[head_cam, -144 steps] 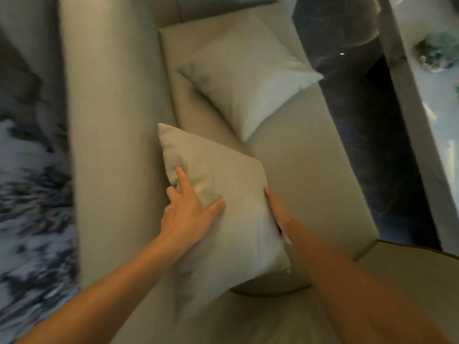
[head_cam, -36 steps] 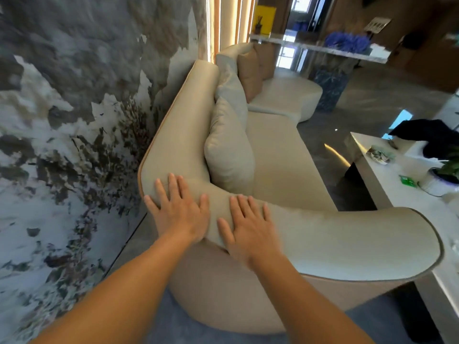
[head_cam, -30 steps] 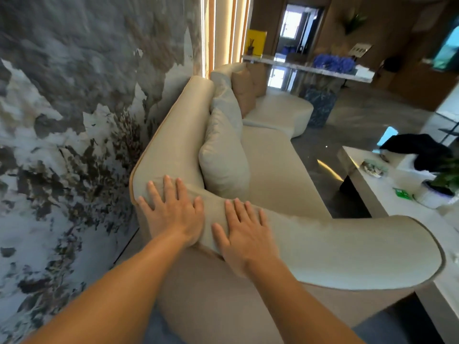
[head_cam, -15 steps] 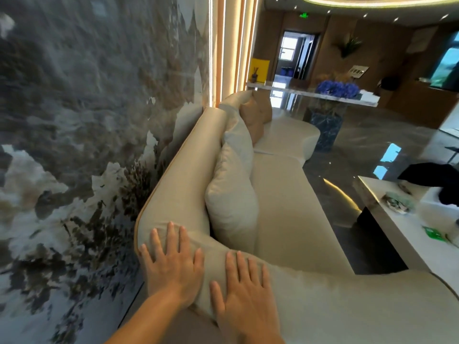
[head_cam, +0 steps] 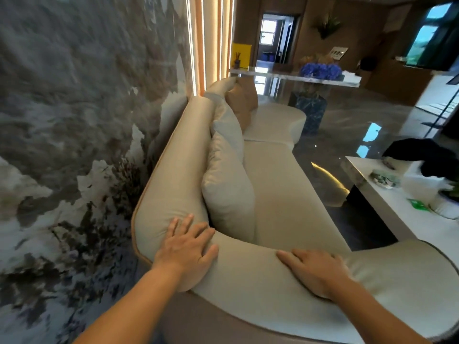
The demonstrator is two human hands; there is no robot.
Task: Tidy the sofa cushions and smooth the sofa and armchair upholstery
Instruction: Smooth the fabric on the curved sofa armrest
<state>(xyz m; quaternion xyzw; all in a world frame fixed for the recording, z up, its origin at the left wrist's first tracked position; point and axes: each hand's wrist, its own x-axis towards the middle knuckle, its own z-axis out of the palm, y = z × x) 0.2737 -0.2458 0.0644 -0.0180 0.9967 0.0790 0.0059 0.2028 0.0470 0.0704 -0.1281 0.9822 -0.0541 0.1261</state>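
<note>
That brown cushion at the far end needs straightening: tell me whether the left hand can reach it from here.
Probably not. The left hand lies flat on the sofa's near curved backrest, and the brown cushion sits beyond two pale cushions.

the sofa [head_cam: 285, 184] runs along the wall [head_cam: 74, 120], which is on its left. three cushions [head_cam: 228, 194] stand in a row against the sofa's backrest. both hands lie flat on the sofa's near curved armrest, the left hand [head_cam: 186, 247] at the corner, the right hand [head_cam: 315, 271] further right. a low table [head_cam: 387, 202] stands right of the sofa.
</note>
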